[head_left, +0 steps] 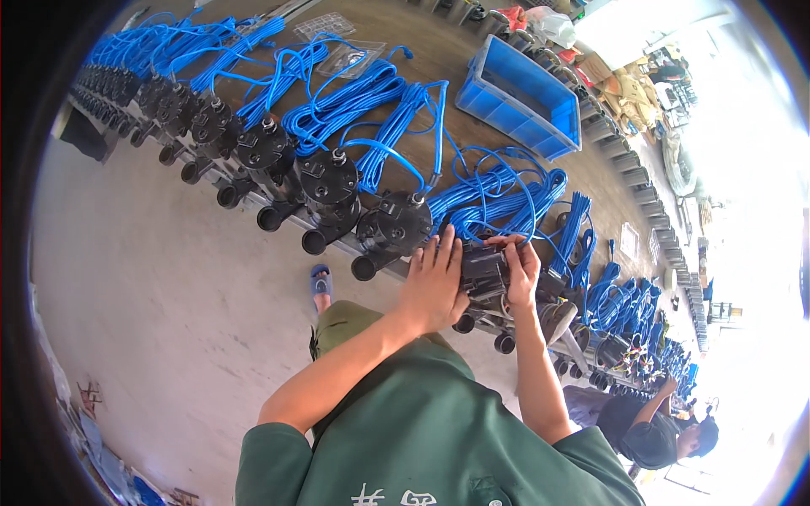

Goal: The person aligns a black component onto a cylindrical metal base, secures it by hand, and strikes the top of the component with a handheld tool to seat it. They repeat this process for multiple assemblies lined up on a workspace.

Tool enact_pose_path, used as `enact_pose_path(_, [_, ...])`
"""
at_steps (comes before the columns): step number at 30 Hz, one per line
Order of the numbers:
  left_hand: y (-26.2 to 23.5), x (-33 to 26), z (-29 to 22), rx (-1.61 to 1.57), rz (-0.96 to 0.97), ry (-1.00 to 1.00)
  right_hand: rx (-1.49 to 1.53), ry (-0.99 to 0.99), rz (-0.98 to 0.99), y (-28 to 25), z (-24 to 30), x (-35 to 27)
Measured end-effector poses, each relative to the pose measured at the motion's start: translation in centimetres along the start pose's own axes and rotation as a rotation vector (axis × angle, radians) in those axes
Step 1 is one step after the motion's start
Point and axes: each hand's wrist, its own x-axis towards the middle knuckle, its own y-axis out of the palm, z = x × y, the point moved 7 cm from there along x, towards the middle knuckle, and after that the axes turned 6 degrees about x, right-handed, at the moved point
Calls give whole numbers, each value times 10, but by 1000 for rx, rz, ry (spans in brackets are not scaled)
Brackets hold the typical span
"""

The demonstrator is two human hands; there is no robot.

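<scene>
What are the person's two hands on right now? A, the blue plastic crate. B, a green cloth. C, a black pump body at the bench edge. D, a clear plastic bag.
C: the left hand and right hand clasp the black pump body from either side, while the blue plastic crate sits apart, farther back.

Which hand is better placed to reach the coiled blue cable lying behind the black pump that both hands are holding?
Probably the right hand. Its fingers sit on the far top edge of the black pump, next to the blue cable. The left hand lies flat on the pump's near side, bracing it.
</scene>
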Motion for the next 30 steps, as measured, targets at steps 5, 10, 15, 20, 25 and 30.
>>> enact_pose_path(5, [2, 6, -7, 89, 45, 10, -34, 7, -45, 0, 8, -2])
enact_pose_path(10, [5, 13, -8, 254, 87, 36, -103, -31, -18, 0, 7, 3])
enact_pose_path(15, [1, 17, -10, 275, 215, 51, -91, -4, -69, -9, 0, -5])
enact_pose_path(20, [33, 1, 31, -350, -10, 34, -59, -23, -47, 7, 8, -2])
enact_pose_path(25, [33, -12, 46, -640, -19, -25, -205, -69, -30, 10, 15, -6])
enact_pose_path(30, [41, -10, 55, -784, -16, -6, -406, -83, 20, 43, 41, -14])
